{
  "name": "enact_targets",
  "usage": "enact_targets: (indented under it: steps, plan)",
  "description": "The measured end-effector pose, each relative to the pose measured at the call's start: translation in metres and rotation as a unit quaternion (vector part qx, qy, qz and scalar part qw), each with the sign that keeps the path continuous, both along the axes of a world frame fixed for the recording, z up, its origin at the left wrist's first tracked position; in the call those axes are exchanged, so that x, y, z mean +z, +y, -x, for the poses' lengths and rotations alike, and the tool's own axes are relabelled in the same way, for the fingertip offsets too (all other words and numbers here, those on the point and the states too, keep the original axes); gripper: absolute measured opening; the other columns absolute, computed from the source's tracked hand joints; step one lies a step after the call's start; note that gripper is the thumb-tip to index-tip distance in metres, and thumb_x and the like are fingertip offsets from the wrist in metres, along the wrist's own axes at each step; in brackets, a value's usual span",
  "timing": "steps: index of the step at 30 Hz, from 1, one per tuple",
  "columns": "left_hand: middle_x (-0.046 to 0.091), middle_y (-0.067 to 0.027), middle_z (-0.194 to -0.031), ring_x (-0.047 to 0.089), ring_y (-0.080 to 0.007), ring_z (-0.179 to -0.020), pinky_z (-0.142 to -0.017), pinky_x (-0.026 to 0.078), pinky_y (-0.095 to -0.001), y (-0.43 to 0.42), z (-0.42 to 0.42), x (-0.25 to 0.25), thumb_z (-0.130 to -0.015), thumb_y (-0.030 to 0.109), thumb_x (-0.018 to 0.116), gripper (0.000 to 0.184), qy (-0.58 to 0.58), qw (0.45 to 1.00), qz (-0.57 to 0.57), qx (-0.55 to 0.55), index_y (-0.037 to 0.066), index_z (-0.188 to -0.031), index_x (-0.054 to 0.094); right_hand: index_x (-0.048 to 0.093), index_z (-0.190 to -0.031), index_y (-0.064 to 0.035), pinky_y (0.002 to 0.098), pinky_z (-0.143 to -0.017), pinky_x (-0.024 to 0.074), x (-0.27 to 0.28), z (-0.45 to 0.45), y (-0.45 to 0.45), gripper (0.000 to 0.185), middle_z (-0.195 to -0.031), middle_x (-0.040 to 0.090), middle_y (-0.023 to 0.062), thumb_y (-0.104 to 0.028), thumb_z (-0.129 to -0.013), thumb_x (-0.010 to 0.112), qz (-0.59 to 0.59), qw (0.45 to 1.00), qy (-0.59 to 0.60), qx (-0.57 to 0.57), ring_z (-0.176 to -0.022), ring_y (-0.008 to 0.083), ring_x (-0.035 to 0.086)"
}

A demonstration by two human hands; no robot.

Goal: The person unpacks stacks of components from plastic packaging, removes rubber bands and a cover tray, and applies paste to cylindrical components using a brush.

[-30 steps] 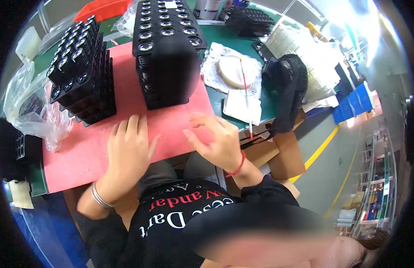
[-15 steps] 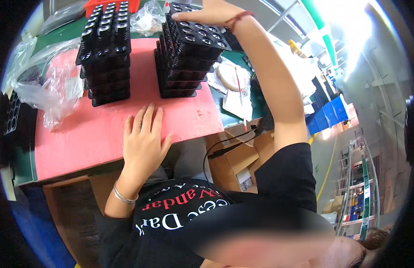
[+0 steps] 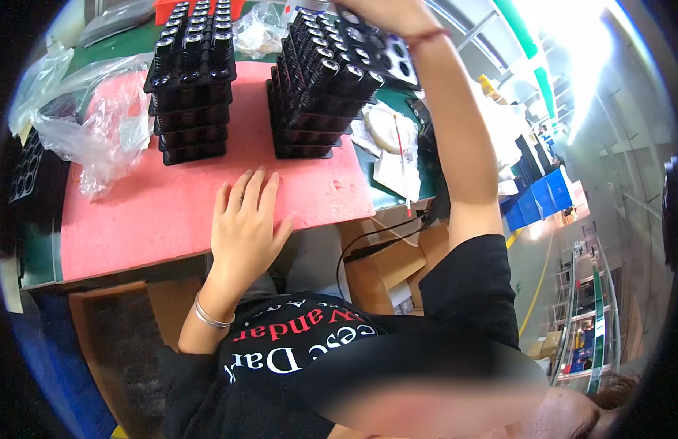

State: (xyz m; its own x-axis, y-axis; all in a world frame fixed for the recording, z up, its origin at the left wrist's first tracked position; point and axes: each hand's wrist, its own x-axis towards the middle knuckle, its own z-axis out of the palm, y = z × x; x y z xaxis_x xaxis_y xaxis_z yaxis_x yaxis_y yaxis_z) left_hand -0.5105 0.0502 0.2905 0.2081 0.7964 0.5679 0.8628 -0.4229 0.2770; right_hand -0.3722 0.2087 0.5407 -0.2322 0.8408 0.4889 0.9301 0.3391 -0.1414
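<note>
My left hand (image 3: 245, 230) lies flat with fingers spread on a pink foam mat (image 3: 163, 223), holding nothing. At the top edge, my right hand (image 3: 397, 16) grips a black plastic tray (image 3: 392, 64) with round holes. That tray is tilted up, beside and above the right stack of black trays (image 3: 310, 117). Shiny round-topped cylindrical pieces (image 3: 324, 66) stand in rows on this stack's top. The fingertips of my right hand are partly cut off by the frame. A second stack of black trays (image 3: 193, 121) stands to the left, also topped with rows of shiny cylinders.
Crumpled clear plastic bags (image 3: 108, 150) lie on the mat's left side. Behind the stacks are a red bin (image 3: 167, 11) and another clear bag (image 3: 260, 33). A tape roll (image 3: 383, 132) and a white pad (image 3: 394, 175) sit to the right. Cardboard boxes (image 3: 390, 267) are below the table.
My right hand has lifted and tilted the top black tray off the right stack, uncovering the cylinders beneath. My left hand still rests on the mat. The view has shifted slightly.
</note>
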Motion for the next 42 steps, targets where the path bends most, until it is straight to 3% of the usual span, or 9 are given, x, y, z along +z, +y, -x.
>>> enact_targets:
  steps: [3, 6, 10, 11, 12, 15, 21, 27, 42]
  plan:
    - [0.050, -0.0164, -0.126, 0.047, -0.0307, -0.116, -0.100, 0.034, -0.0442, -0.003, 0.004, 0.005, -0.082, 0.034, 0.060, 0.055, -0.077, 0.996, 0.019, -0.043, 0.002, -0.125, 0.049, 0.036, -0.134, 0.0050, 0.0359, -0.085, 0.0474, -0.020, -0.022, -0.039, 0.084, -0.107, 0.061, 0.0227, -0.043, -0.075, 0.071, -0.286, 0.938, -0.004, 0.195, -0.102, 0.0308, 0.060]
    - [0.058, -0.0164, -0.116, 0.051, -0.0299, -0.114, -0.095, 0.038, -0.0420, -0.003, 0.007, 0.007, -0.075, 0.036, 0.066, 0.065, -0.367, 0.910, 0.042, -0.191, -0.001, -0.125, 0.048, 0.036, -0.137, -0.0085, 0.0398, -0.085, 0.0493, -0.068, -0.037, -0.111, 0.113, -0.136, 0.041, 0.0138, -0.039, -0.042, 0.090, -0.095, 0.956, 0.102, 0.258, -0.113, 0.0287, 0.051]
    - [0.034, -0.0123, -0.142, 0.041, -0.0223, -0.126, -0.104, 0.034, -0.0387, -0.012, -0.010, 0.024, -0.078, 0.058, 0.061, 0.097, -0.671, 0.594, 0.245, -0.370, 0.001, -0.144, 0.017, 0.032, -0.137, -0.0010, 0.0514, -0.103, 0.0306, -0.143, -0.027, -0.161, 0.121, -0.142, 0.022, 0.0304, -0.048, -0.042, 0.090, 0.002, 0.912, 0.150, 0.381, -0.133, 0.0432, 0.025]
    - [0.031, -0.0104, -0.145, 0.038, -0.0202, -0.127, -0.105, 0.033, -0.0382, -0.013, -0.016, 0.018, -0.082, 0.060, 0.056, 0.093, -0.746, 0.462, 0.252, -0.409, 0.006, -0.146, 0.016, 0.034, -0.138, -0.0013, 0.0447, -0.095, 0.0425, -0.157, -0.020, -0.162, 0.109, -0.144, 0.019, 0.0305, -0.052, -0.054, 0.082, 0.000, 0.918, 0.154, 0.364, -0.124, 0.0442, 0.040]
    - [0.030, -0.0097, -0.145, 0.033, -0.0215, -0.131, -0.107, 0.032, -0.0391, -0.007, -0.012, 0.013, -0.086, 0.059, 0.050, 0.084, -0.733, 0.505, 0.257, -0.376, 0.011, -0.146, 0.015, 0.033, -0.136, 0.0003, 0.0495, -0.104, 0.0301, -0.174, -0.017, -0.163, 0.117, -0.141, 0.021, 0.0317, -0.048, -0.045, 0.088, 0.055, 0.921, 0.189, 0.336, -0.130, 0.0456, 0.029]
    - [0.021, -0.0120, -0.148, 0.029, -0.0269, -0.135, -0.109, 0.030, -0.0395, -0.013, -0.014, 0.029, -0.035, 0.066, 0.082, 0.148, -0.777, 0.505, 0.276, -0.254, 0.011, -0.147, 0.002, 0.033, -0.135, 0.0001, 0.0381, -0.087, 0.0495, -0.206, -0.004, -0.152, 0.116, -0.143, 0.022, 0.0273, -0.047, -0.045, 0.088, 0.009, 0.938, 0.199, 0.285, -0.118, 0.0400, 0.048]
    - [0.049, -0.0129, -0.124, 0.053, -0.0179, -0.107, -0.092, 0.046, -0.0294, -0.011, -0.006, 0.026, -0.068, 0.051, 0.060, 0.099, -0.795, 0.501, 0.264, -0.217, 0.004, -0.144, 0.018, 0.034, -0.134, 0.0025, 0.0410, -0.091, 0.0470, -0.220, -0.006, -0.142, 0.110, -0.137, 0.033, 0.0262, -0.049, -0.051, 0.085, 0.052, 0.918, 0.226, 0.321, -0.118, 0.0402, 0.047]
    - [0.044, -0.0192, -0.133, 0.057, -0.0220, -0.101, -0.083, 0.051, -0.0325, -0.013, -0.004, 0.015, -0.071, 0.061, 0.051, 0.097, -0.794, 0.514, 0.288, -0.152, 0.003, -0.143, 0.023, 0.062, -0.093, -0.0051, 0.0338, -0.079, 0.0460, -0.235, -0.012, -0.124, 0.044, -0.099, 0.055, 0.0115, -0.012, -0.055, 0.084, -0.013, 0.903, 0.309, 0.299, -0.092, 0.0259, 0.055]
    - [0.031, -0.0260, -0.140, 0.041, -0.0361, -0.121, -0.101, 0.036, -0.0457, -0.009, -0.006, 0.012, -0.071, 0.062, 0.043, 0.096, -0.735, 0.578, 0.271, -0.227, 0.002, -0.143, 0.021, 0.063, -0.069, -0.0118, 0.0340, -0.078, 0.0423, -0.237, -0.005, -0.113, 0.020, -0.083, 0.056, 0.0030, -0.006, -0.056, 0.077, -0.034, 0.886, 0.309, 0.344, -0.085, 0.0240, 0.051]
